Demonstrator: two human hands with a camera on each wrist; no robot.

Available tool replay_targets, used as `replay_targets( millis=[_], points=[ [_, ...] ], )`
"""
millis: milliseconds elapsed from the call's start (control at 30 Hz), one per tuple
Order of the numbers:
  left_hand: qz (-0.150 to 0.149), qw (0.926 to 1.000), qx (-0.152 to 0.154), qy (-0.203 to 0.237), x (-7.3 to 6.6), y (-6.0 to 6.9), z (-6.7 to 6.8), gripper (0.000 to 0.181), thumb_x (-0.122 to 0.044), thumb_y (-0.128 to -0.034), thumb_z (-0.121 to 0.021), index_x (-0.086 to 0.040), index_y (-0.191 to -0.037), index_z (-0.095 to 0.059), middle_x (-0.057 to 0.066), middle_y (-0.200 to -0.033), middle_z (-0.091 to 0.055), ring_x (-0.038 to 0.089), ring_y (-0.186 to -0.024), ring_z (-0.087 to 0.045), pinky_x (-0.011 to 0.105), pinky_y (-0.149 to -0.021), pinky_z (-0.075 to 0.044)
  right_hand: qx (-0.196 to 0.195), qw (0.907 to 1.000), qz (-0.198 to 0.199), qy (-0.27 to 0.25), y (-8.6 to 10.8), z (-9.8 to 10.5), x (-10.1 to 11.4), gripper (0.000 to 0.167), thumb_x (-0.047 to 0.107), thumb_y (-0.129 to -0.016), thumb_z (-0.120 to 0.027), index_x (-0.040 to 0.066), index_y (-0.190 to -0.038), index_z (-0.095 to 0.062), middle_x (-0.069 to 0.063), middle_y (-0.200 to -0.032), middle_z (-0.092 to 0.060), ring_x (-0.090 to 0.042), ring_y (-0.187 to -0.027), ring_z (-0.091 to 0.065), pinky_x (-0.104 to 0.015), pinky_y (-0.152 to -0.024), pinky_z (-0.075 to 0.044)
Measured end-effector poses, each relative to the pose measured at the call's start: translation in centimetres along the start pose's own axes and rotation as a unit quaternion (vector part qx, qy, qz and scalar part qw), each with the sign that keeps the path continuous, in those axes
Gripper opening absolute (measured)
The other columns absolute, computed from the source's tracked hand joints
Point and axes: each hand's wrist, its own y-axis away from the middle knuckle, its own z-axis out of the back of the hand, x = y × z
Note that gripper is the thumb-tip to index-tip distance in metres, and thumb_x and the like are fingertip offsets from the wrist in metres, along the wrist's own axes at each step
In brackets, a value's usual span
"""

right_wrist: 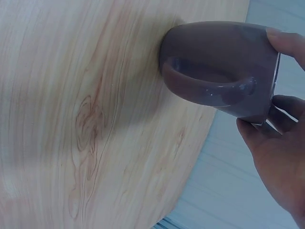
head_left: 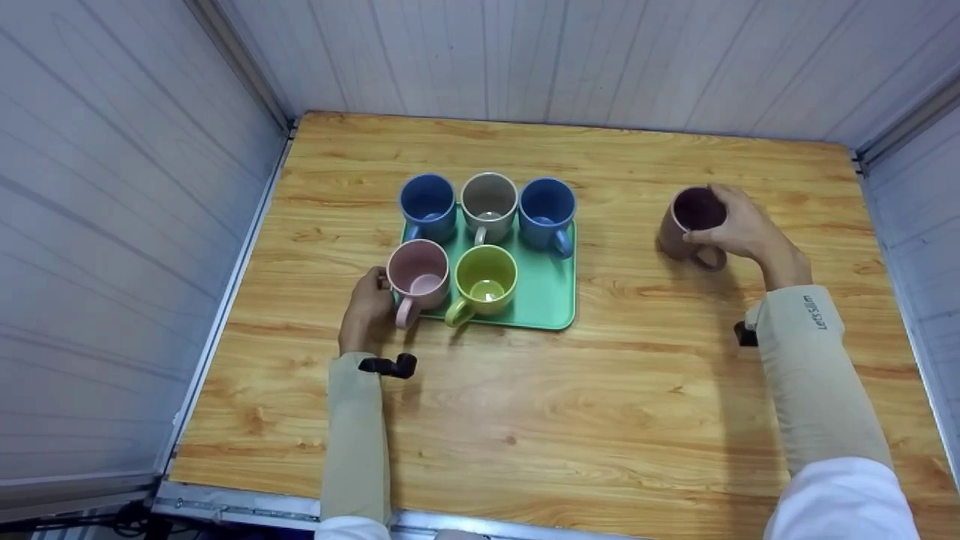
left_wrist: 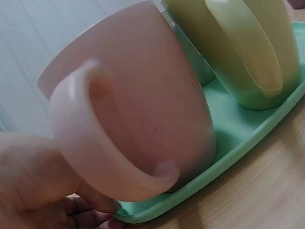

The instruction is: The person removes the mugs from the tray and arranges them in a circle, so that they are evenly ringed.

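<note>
At the right of the table, my right hand (head_left: pixel 739 225) grips a dark purple mug (head_left: pixel 675 238) by its rim, thumb and fingers on either side. Its handle (right_wrist: pixel 205 90) is untouched. My left hand (head_left: pixel 367 304) pinches the near left corner of a green tray (head_left: pixel 547 300), with the thumb on the rim and the other fingers curled below. A pink mug (left_wrist: pixel 143 95) stands on the tray right beside that hand. To its right is a yellow-green mug (head_left: pixel 486 281). Behind them stand a blue mug (head_left: pixel 427 206), a grey mug (head_left: pixel 489 206) and another blue mug (head_left: pixel 546 214).
The wooden table (head_left: pixel 510 420) carries the tray left of centre. Pale panel walls close it in at the left (head_left: pixel 135 225), back (head_left: pixel 570 60) and right. A metal strip (head_left: pixel 240 502) runs along the near edge.
</note>
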Motion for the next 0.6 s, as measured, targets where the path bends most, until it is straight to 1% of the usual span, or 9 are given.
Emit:
replay_targets(
  millis=[100, 200, 400, 500, 600],
  points=[
    [-0.007, 0.9998, 0.001, -0.016, -0.04, -0.01, 0.09, 0.043, -0.004, -0.0906, -0.041, 0.002, -0.133, -0.045, 0.019, -0.122, -0.052, 0.027, -0.112, -0.048, 0.038, -0.100, -0.039, 0.009, 0.9999, -0.008, 0.003, -0.06, 0.16, 0.00, 0.103, 0.041, -0.082, -0.072, 0.006, -0.153, -0.006, -0.025, -0.157, -0.004, -0.050, -0.140, -0.011, -0.065, -0.109, -0.015],
    [-0.009, 0.9997, 0.000, -0.022, -0.09, 0.09, 0.12, 0.046, -0.002, -0.0888, -0.041, 0.003, -0.134, -0.044, 0.021, -0.125, -0.052, 0.029, -0.114, -0.048, 0.040, -0.102, -0.038, 0.018, 0.9997, -0.015, 0.001, -0.01, 0.25, -0.16, 0.102, 0.041, -0.083, -0.070, 0.008, -0.154, -0.004, -0.023, -0.158, -0.002, -0.050, -0.141, -0.009, -0.065, -0.109, -0.013],
    [0.006, 1.0000, 0.005, -0.001, -0.20, 0.27, 0.09, 0.043, -0.003, -0.0921, -0.039, 0.001, -0.135, -0.043, 0.018, -0.126, -0.049, 0.027, -0.116, -0.044, 0.040, -0.104, -0.035, 0.029, 0.9993, -0.015, -0.019, 0.09, 0.50, -0.37, 0.102, 0.036, -0.084, -0.071, 0.006, -0.153, -0.002, -0.023, -0.158, -0.002, -0.048, -0.142, -0.006, -0.064, -0.111, -0.010],
    [0.011, 0.9999, 0.006, 0.006, -0.24, 0.22, 0.05, 0.043, -0.004, -0.0925, -0.040, 0.000, -0.136, -0.043, 0.017, -0.127, -0.049, 0.026, -0.115, -0.044, 0.039, -0.104, -0.035, 0.030, 0.9993, -0.011, -0.017, 0.00, 0.63, -0.37, 0.101, 0.034, -0.084, -0.070, 0.005, -0.153, -0.002, -0.023, -0.158, -0.002, -0.048, -0.142, -0.006, -0.064, -0.111, -0.009],
    [0.021, 0.9995, 0.005, 0.023, -0.26, 0.20, 0.04, 0.043, -0.002, -0.0918, -0.041, -0.001, -0.135, -0.044, 0.017, -0.125, -0.049, 0.026, -0.114, -0.044, 0.038, -0.102, -0.036, 0.034, 0.9993, -0.009, -0.016, -0.15, 0.71, -0.31, 0.100, 0.032, -0.085, -0.069, 0.006, -0.153, -0.001, -0.023, -0.158, -0.001, -0.048, -0.142, -0.005, -0.064, -0.111, -0.009]
  ],
)
